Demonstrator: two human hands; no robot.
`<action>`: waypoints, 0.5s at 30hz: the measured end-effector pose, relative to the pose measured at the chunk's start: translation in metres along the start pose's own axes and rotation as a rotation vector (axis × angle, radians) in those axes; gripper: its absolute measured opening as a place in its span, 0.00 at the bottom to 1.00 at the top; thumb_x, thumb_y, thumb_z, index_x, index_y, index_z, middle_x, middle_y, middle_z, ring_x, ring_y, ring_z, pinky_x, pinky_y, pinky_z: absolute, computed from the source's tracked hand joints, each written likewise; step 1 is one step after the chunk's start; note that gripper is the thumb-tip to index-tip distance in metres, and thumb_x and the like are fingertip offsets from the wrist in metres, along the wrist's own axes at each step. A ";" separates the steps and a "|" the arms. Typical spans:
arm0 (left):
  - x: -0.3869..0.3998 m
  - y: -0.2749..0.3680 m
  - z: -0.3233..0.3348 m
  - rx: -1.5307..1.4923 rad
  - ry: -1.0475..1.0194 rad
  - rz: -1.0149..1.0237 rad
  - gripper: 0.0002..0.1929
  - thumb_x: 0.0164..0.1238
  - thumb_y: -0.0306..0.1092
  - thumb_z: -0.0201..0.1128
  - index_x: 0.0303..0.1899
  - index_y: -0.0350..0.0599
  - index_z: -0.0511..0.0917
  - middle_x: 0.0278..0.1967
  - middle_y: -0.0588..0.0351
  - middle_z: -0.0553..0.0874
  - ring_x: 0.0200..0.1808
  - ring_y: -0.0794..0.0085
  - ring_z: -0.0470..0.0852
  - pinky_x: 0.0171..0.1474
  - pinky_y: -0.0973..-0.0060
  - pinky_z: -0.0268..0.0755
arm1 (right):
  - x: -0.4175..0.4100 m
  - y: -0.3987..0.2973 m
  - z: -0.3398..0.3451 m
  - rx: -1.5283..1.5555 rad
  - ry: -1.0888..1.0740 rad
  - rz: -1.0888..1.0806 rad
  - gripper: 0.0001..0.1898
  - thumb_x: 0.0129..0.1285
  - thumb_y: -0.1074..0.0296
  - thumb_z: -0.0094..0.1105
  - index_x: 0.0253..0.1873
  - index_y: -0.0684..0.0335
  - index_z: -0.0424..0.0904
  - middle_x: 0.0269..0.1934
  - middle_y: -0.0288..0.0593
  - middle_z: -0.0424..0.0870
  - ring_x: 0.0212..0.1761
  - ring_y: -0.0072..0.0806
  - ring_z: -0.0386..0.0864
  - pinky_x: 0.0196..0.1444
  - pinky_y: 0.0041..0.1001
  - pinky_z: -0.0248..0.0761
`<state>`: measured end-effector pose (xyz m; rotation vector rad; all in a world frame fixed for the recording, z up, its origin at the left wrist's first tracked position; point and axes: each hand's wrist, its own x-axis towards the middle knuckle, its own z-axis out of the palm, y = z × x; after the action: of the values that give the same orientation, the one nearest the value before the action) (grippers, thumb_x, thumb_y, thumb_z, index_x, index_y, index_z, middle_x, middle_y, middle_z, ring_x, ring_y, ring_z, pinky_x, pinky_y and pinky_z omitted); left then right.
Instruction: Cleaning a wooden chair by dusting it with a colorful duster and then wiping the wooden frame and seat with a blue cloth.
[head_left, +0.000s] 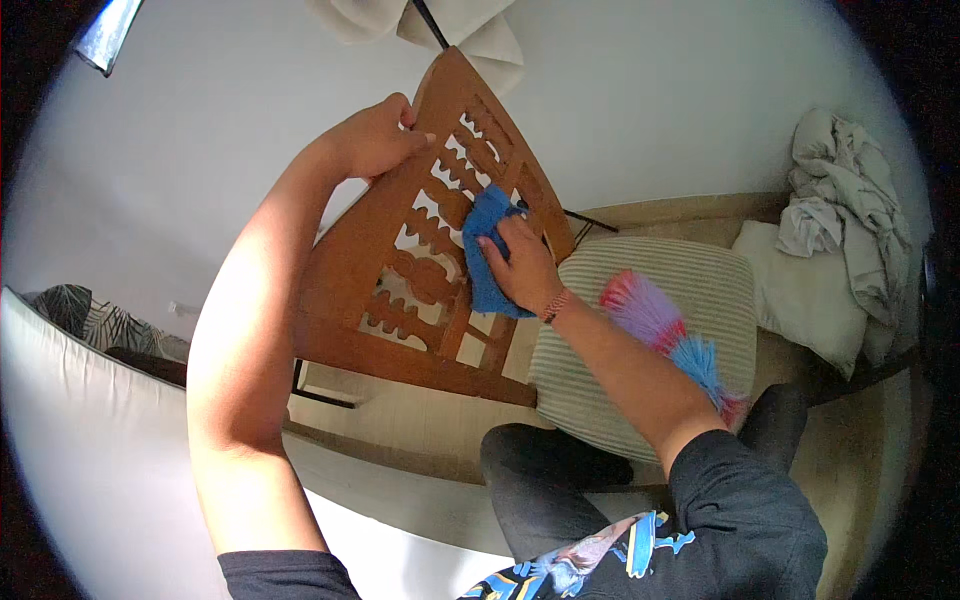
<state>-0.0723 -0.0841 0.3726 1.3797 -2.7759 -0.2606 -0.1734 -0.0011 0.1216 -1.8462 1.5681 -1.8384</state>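
Observation:
A brown wooden panel (337, 274) with carved, openwork slats stands tilted before me. My left hand (379, 139) grips its upper left edge, with the thumb on the front face and other fingers partly hidden behind. In my right hand (525, 266) is a blue cloth (484, 281), pressed against the carved lattice right of the panel's middle. The cloth covers part of the openwork. Below my right forearm, a feather-like duster (645, 307) in pink, purple and blue lies on a striped cushioned seat (697, 266); the forearm hides part of both.
Thin black metal legs (322, 397) show below the panel. White pillow (802, 300) and crumpled bedding (855, 195) lie at the right by the wall. Pale folded material (465, 30) hangs over a black rod at the top. A white surface (97, 435) curves along the left.

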 end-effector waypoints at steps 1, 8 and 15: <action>0.001 0.000 0.001 0.020 0.007 0.011 0.22 0.67 0.46 0.62 0.47 0.36 0.67 0.40 0.41 0.82 0.37 0.58 0.84 0.31 0.63 0.81 | -0.001 -0.003 -0.002 -0.017 0.017 0.041 0.12 0.67 0.65 0.57 0.43 0.69 0.73 0.37 0.55 0.74 0.41 0.52 0.75 0.43 0.42 0.69; 0.004 0.003 0.008 -0.015 0.008 -0.004 0.22 0.67 0.47 0.63 0.46 0.36 0.67 0.38 0.40 0.82 0.33 0.59 0.84 0.29 0.63 0.81 | 0.063 -0.032 -0.001 0.029 0.148 -0.151 0.13 0.66 0.62 0.58 0.44 0.69 0.75 0.39 0.54 0.74 0.41 0.52 0.75 0.44 0.42 0.70; 0.003 -0.003 0.005 0.010 0.047 0.009 0.21 0.70 0.48 0.61 0.49 0.40 0.67 0.28 0.47 0.83 0.25 0.68 0.81 0.26 0.68 0.76 | 0.036 -0.025 -0.001 -0.038 0.028 0.015 0.17 0.66 0.57 0.57 0.48 0.66 0.78 0.39 0.52 0.76 0.41 0.48 0.78 0.44 0.41 0.73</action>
<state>-0.0729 -0.0878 0.3672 1.3574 -2.7483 -0.2113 -0.1695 -0.0133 0.1633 -1.8273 1.6326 -1.8485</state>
